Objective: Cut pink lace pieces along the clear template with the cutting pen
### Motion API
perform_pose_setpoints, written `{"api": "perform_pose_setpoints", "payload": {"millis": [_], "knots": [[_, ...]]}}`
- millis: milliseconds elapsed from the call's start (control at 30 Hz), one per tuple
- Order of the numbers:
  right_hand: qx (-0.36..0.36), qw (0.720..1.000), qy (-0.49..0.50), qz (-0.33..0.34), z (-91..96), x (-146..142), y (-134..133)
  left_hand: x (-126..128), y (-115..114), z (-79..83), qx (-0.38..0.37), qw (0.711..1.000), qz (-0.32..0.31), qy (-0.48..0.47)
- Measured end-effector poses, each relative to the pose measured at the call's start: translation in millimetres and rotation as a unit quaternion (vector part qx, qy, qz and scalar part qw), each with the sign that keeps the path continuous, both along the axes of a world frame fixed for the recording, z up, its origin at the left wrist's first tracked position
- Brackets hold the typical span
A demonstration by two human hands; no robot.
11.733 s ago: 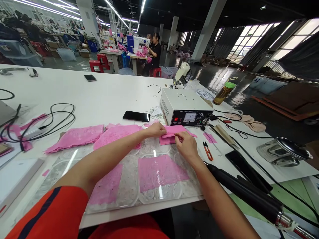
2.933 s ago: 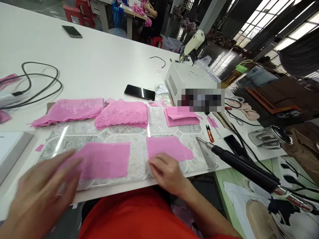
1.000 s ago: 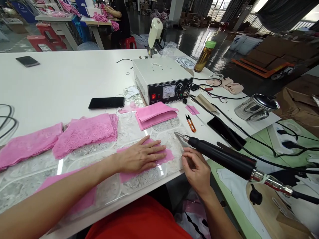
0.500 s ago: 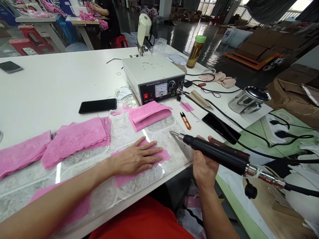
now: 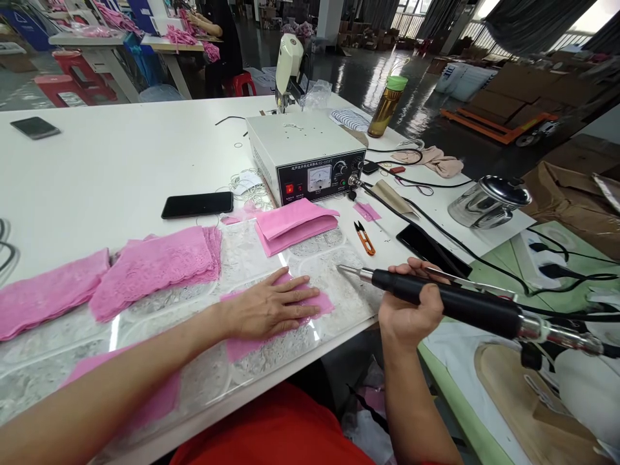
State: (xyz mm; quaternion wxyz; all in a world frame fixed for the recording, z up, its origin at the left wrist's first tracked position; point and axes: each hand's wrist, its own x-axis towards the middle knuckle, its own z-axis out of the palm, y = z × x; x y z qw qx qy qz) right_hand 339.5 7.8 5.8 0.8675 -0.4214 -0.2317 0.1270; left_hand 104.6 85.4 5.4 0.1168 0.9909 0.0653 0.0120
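Observation:
My left hand [image 5: 271,307] lies flat with fingers spread on a pink fabric piece [image 5: 239,349], holding it against the clear-covered tabletop; much of the piece is hidden beneath it. In my right hand [image 5: 411,303] is a black ultrasonic welding handpiece [image 5: 450,303], its metal tip pointing left, a little right of the fabric. A thin silver metal tool [image 5: 475,281], perhaps tweezers, shows behind the handpiece by my fingers. Folded pink fabric [image 5: 295,226] sits beyond my left hand. Another pink piece [image 5: 162,397] is partly under my left forearm.
Stacked pink lace pieces [image 5: 159,268] lie at left. A white-topped control box [image 5: 310,158] stands behind, cabled to the handpiece. Orange thread snips [image 5: 364,239], a black phone [image 5: 197,205], a steel mug [image 5: 484,203] and a bottle [image 5: 386,106] are around. A person [image 5: 220,45] sits at the back.
My right hand has shifted its grip on the handpiece, whose body has moved right, and the thin silver tool has come into sight. My left hand stays flat on the fabric. The view has shifted slightly.

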Motion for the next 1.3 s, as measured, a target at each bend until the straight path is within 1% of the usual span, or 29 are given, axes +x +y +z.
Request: {"api": "perform_pose_setpoints", "payload": {"millis": [133, 267, 400, 500, 700, 867, 1100, 1300], "knots": [[0.003, 1.000, -0.017, 0.013, 6.3, 4, -13, 0, 0, -1.6, -0.006, 1.000, 0.001, -0.005], [0.008, 0.998, -0.035, 0.057, 8.6, 4, -26, 1, 0, -1.2, 0.003, 1.000, -0.002, 0.001], [0.013, 0.993, -0.057, 0.100, 11.2, 3, -31, 2, 0, -0.3, 0.016, 1.000, -0.008, 0.000], [0.007, 0.991, -0.066, 0.116, 12.2, 3, -32, 2, 0, -0.6, 0.018, 1.000, -0.007, -0.005], [-0.014, 0.990, -0.076, 0.119, 12.9, 2, -33, 3, 0, -0.1, 0.007, 1.000, -0.009, -0.008], [-0.008, 0.990, -0.075, 0.120, 14.8, 3, -32, 3, -1, 0.2, 0.006, 1.000, -0.008, -0.012], [-0.031, 0.988, -0.095, 0.117, 13.9, 2, -32, 3, -1, 0.9, 0.006, 0.999, -0.009, -0.032], [-0.011, 0.986, -0.090, 0.137, 13.4, 1, -32, 3, -1, 0.4, 0.019, 0.999, -0.010, -0.025]]}}
